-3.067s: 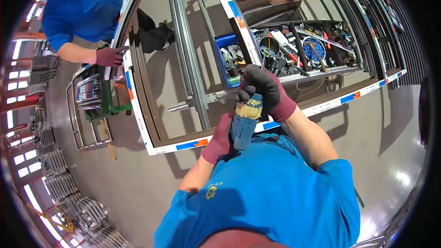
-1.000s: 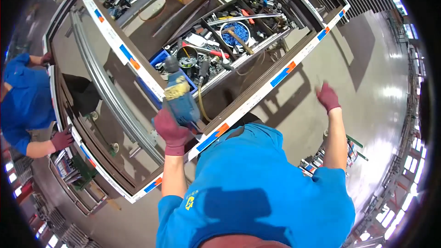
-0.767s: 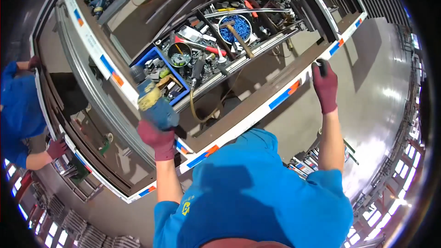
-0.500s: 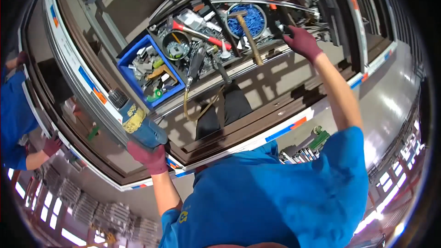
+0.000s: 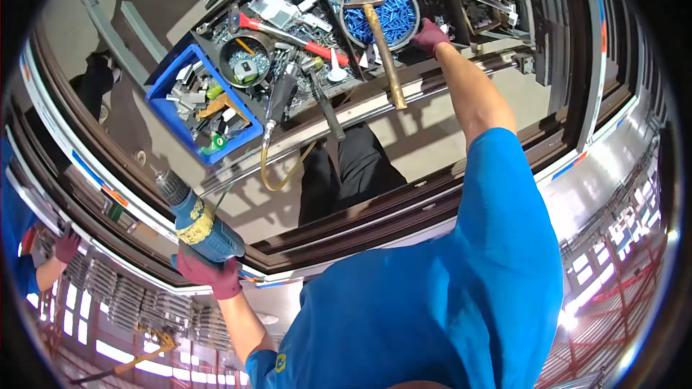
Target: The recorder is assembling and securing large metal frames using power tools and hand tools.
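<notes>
My left hand (image 5: 209, 274), in a dark red glove, is closed around the grip of a blue cordless drill (image 5: 220, 241) with yellow tape on its body. The drill's chuck points up and left, over the frame's left side. My right hand (image 5: 432, 37), gloved the same, reaches to the right rim of a round bowl (image 5: 344, 25) full of blue screws (image 5: 386, 11). Its fingers point down among the parts there, and what they touch is hidden. A hammer (image 5: 383, 54) with a wooden handle lies across the bowl.
A blue bin (image 5: 249, 133) of small parts stands left of the tray. A metal can (image 5: 245, 61), a red-handled hammer (image 5: 288, 36) and an air gun (image 5: 280, 97) lie nearby. Dark frame profiles (image 5: 375, 205) surround me. At far left is a co-worker's gloved hand (image 5: 67, 245).
My right hand has moved left, from the tray's right part to beside the screw bowl. The view has shifted closer to the tray. My left hand still holds the drill.
</notes>
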Action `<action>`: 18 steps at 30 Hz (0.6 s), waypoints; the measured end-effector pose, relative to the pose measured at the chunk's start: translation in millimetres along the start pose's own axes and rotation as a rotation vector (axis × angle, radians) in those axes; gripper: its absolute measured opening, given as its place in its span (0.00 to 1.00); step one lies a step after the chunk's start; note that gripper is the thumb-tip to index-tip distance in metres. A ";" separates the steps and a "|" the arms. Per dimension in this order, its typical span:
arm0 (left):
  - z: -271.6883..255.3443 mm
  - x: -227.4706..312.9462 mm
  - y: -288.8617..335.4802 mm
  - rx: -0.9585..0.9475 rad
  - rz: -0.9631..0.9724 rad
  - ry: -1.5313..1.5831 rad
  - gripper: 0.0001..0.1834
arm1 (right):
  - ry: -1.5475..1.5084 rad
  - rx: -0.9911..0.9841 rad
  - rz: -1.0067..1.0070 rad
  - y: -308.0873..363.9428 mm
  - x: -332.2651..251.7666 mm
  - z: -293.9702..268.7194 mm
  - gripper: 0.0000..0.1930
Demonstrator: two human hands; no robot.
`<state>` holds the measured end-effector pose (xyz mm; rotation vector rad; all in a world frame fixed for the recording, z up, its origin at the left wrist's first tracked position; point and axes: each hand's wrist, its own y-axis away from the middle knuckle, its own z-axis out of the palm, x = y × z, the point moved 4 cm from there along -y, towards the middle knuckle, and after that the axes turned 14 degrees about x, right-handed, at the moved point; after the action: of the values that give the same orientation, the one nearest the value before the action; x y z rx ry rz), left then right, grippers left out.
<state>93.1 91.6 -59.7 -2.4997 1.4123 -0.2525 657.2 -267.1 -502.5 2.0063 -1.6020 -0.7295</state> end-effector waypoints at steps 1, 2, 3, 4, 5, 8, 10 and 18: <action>1.1 8.7 -10.3 -0.050 -0.045 -0.081 0.51 | -0.006 0.048 0.008 9.4 -9.6 0.7 0.40; 0.5 8.4 -9.1 -0.060 -0.049 -0.093 0.51 | -0.013 0.097 0.017 19.2 -17.6 -2.1 0.41; 1.3 8.9 -10.6 -0.042 -0.034 -0.074 0.51 | 0.007 0.066 -0.046 27.0 -21.6 -11.7 0.41; 2.0 10.1 -12.7 -0.024 -0.019 -0.053 0.52 | 0.007 0.064 -0.049 25.2 -18.7 -7.2 0.41; 2.4 12.8 -13.4 -0.004 -0.056 -0.051 0.53 | 0.060 0.071 -0.034 22.8 -13.7 0.0 0.40; 1.0 13.1 -11.9 0.001 -0.055 -0.054 0.54 | 0.045 0.112 -0.009 31.3 -22.8 -11.2 0.35; 2.3 9.9 -9.6 0.005 -0.037 -0.055 0.54 | -0.062 0.051 -0.046 27.0 -5.2 -13.2 0.34; -4.7 8.5 -5.2 0.050 -0.041 -0.060 0.50 | -0.593 -0.212 -0.040 47.8 27.9 -82.4 0.14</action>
<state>100.4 86.2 -53.4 -2.4767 1.3159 -0.2158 681.8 -301.7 -412.9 1.7628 -1.6946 -1.5494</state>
